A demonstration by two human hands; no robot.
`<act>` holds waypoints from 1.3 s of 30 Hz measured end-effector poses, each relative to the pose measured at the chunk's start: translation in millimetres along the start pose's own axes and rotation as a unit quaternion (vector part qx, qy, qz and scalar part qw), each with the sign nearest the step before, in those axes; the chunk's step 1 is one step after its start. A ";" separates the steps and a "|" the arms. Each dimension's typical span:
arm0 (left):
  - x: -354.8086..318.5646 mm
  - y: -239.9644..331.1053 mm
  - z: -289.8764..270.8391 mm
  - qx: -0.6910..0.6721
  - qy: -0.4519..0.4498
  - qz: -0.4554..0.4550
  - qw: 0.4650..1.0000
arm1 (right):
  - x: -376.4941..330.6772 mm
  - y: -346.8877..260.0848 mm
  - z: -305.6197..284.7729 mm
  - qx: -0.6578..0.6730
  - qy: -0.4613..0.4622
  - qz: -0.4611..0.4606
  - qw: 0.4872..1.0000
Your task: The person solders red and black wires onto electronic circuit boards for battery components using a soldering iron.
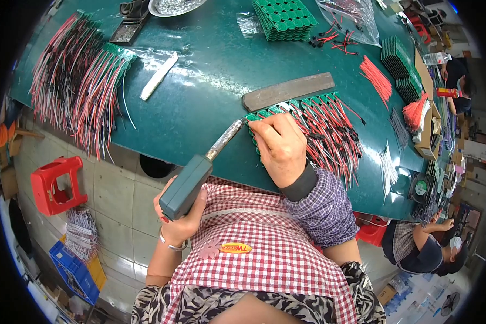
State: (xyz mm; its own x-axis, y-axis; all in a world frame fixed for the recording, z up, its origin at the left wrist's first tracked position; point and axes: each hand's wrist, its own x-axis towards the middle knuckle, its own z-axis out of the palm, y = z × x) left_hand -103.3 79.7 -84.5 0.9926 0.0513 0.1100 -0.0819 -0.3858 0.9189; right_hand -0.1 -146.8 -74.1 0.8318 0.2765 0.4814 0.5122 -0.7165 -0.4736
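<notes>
My left hand (181, 216) is wrapped round the dark green body of a soldering gun (186, 186), whose metal barrel points up and to the right. Its tip meets the left end of a green circuit board panel (321, 99). At that same corner my right hand (281, 148) is closed in a pinch, and what its fingertips hold is hidden. Many red, black and white wires (335, 135) trail from the panel toward me. A flat grey bar (289, 90) lies along the panel's far edge.
Wired panels (100, 81) are heaped at the left, with a white stick (159, 76) beside them. Stacked green boards (286, 19) stand at the back. Red wire bundles (376, 81) and white wires (387, 168) lie at the right. A red stool (59, 183) stands on the floor.
</notes>
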 end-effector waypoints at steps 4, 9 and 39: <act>0.1 3.4 -0.6 -0.021 -0.003 -0.024 1.000 | -0.9 0.1 1.1 -0.001 0.002 -0.002 1.000; -9.0 -3.1 -4.2 -0.059 0.017 -0.044 0.997 | -0.3 0.8 2.1 -0.014 0.011 0.001 1.000; -2.9 -1.7 -1.0 -0.001 0.016 -0.012 1.000 | 0.5 1.4 3.0 -0.016 0.013 -0.004 1.000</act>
State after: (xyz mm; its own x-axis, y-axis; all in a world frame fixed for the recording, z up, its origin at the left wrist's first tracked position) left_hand -106.2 81.2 -86.0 0.9908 0.0901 0.1006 -0.0590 -0.3815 0.9225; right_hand 1.7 -145.7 -76.8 0.8222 0.2659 0.5033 0.5109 -0.7346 -0.4464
